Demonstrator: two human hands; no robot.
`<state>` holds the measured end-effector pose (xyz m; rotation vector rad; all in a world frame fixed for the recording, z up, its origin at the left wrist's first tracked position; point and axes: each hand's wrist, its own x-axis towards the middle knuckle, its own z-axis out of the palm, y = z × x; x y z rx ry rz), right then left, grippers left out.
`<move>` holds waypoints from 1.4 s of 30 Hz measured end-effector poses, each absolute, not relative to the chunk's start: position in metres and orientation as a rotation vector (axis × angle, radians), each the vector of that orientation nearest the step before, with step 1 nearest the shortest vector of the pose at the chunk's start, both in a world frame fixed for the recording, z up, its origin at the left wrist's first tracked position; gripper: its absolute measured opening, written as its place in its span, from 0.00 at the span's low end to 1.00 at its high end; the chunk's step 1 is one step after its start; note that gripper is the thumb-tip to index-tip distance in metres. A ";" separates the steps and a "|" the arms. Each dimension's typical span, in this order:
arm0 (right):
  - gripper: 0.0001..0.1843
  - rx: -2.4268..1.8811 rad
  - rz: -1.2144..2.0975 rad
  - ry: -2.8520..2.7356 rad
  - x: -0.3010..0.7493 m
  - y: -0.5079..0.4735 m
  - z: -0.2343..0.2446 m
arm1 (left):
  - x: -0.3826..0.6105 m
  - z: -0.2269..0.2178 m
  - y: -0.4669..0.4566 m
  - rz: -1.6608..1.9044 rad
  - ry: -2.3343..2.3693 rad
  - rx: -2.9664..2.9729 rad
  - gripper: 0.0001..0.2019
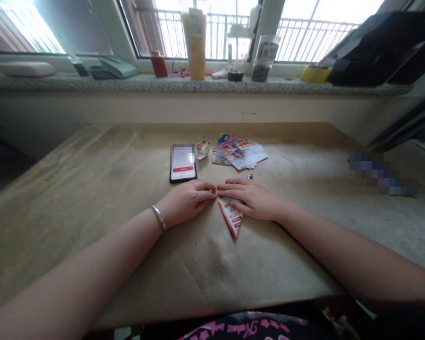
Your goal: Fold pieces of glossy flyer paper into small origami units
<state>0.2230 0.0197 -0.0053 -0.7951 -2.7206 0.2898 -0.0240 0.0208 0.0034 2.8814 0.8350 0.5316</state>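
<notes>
A folded paper (230, 218), printed in red and white, lies on the table with a pointed end toward me. My right hand (253, 198) rests flat across its upper part, fingers stretched out to the left, covering much of it. From the other side my left hand (187, 198), with a silver bracelet at the wrist, pinches the paper's upper left corner between thumb and fingers. A small coloured tip of paper (250, 176) shows beyond my right hand. Just past my left hand is a phone (183, 164) with its screen lit.
A fanned stack of printed leaflets (239, 152) lies at the back of the table (127, 264), beside a small folded paper piece (203, 149). Far right is a blurred flat item (382, 174). Bottles, including a yellow one (194, 45), stand on the windowsill (127, 85).
</notes>
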 end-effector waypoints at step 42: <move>0.08 -0.849 0.211 -2.569 0.235 0.013 -0.002 | 0.012 0.004 -0.004 0.460 1.134 2.926 0.13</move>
